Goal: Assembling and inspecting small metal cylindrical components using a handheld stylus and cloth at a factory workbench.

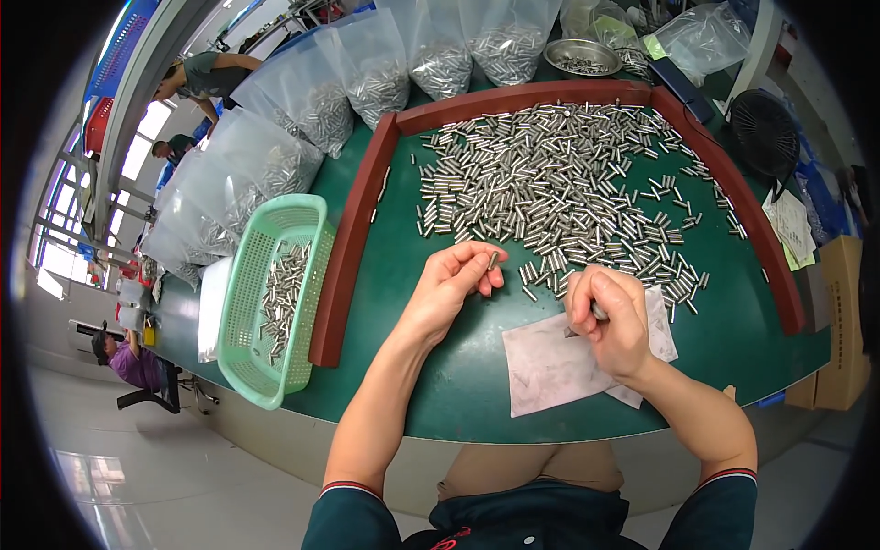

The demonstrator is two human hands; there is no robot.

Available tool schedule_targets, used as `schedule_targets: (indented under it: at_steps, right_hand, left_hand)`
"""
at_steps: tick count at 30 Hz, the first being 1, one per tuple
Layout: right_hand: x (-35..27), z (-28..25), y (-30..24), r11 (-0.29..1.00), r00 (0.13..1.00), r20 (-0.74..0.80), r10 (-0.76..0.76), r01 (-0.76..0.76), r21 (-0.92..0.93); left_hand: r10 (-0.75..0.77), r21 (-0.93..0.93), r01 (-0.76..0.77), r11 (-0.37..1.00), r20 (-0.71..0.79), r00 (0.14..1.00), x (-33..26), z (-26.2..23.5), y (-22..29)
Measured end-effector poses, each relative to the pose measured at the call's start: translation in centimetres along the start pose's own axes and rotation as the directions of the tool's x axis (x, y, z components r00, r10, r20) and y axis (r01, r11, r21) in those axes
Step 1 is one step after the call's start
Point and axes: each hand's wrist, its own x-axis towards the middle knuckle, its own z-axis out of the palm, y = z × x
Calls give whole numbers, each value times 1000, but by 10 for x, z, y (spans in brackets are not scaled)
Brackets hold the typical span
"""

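Note:
A short, shiny metal pin [494, 260] is pinched between the thumb and fingers of my left hand [451, 282]. My right hand [612, 316] is curled into a fist over a stained white cloth [550, 367]; a bit of something grey shows between its fingers, too covered to name. Just beyond both hands spreads a big heap of similar metal pins [550, 183] on the green table [440, 385]. To the left, a pale green plastic basket [236, 316] has more pins lying in it.
A dark red wooden frame [353, 247] borders the heap on three sides. Clear bags of metal parts [380, 87] line the back and left. A metal bowl [582, 59], a black fan [764, 134] and a cardboard box [843, 321] stand around. Other people are at far left.

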Motion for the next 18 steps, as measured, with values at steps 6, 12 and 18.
schedule_targets:
  at_steps: [6,12,18]
  right_hand:
    - [1,-1,-1,1000,1000,6,-8,8,9]
    - [7,-3,-8,965,985,-92,-149,165,202]
    - [1,-2,1,952,998,-26,-61,66,300]
  left_hand:
    - [55,76,-56,996,10,998,-3,8,5]
    - [206,655,-238,717,127,970,-29,42,9]
    - [381,755,-421,503,244,892,-28,53,-9]
